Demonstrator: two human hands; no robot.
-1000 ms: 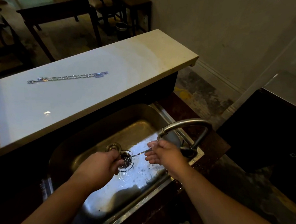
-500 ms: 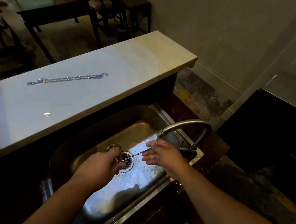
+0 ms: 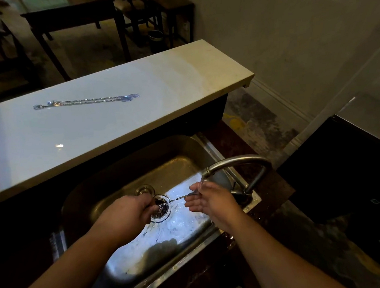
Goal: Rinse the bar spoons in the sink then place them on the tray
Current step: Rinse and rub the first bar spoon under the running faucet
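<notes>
1. Bar spoon (image 3: pixel 179 198) lies level over the drain (image 3: pixel 160 209) in the sink (image 3: pixel 119 170). The left hand (image 3: pixel 129 214) is clenched round one end, and the right hand (image 3: pixel 210 200) meets the other under the faucet (image 3: pixel 237 163) (I cannot tell if it pinches).
2. Roll the twisted stem so water reaches every groove.

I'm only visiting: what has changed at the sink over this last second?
Very little. The right hand edged slightly along the bar spoon toward the drain, under the running faucet. Nothing was picked up or let go. The left hand still grips the spoon's other end over the sink, and two bar spoons still lie on the counter.
</notes>
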